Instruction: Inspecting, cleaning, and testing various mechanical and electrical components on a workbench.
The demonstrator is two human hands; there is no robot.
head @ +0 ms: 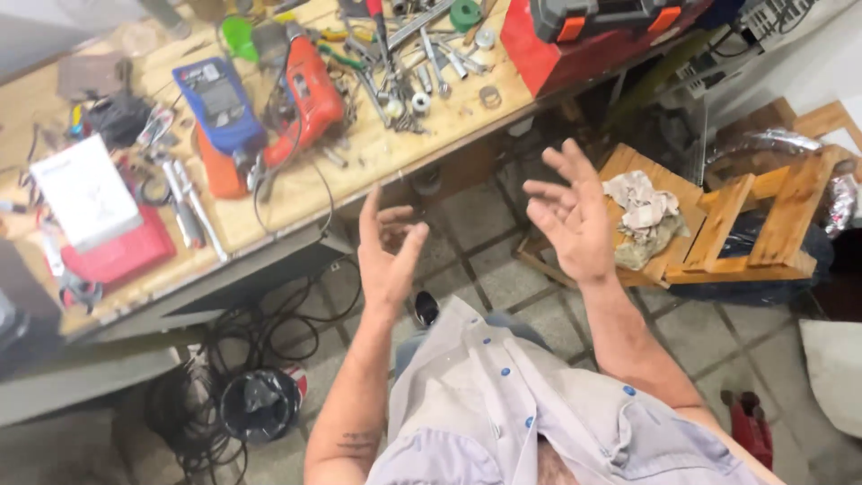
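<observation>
We hold both hands up over the tiled floor, empty: left hand (388, 256) open, thumb up, right hand (572, 220) open, fingers loosely spread. Nearest lies a crumpled rag (639, 216) on the wooden stool (669, 260); the orange drill (310, 99) rests on the worktop (422, 144), within reach.

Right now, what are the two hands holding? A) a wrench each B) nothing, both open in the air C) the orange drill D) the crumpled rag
B: the left hand and right hand are both raised with fingers spread and empty, above the tiled floor; the orange drill lies on the workbench and the crumpled rag sits on the wooden stool.
</observation>
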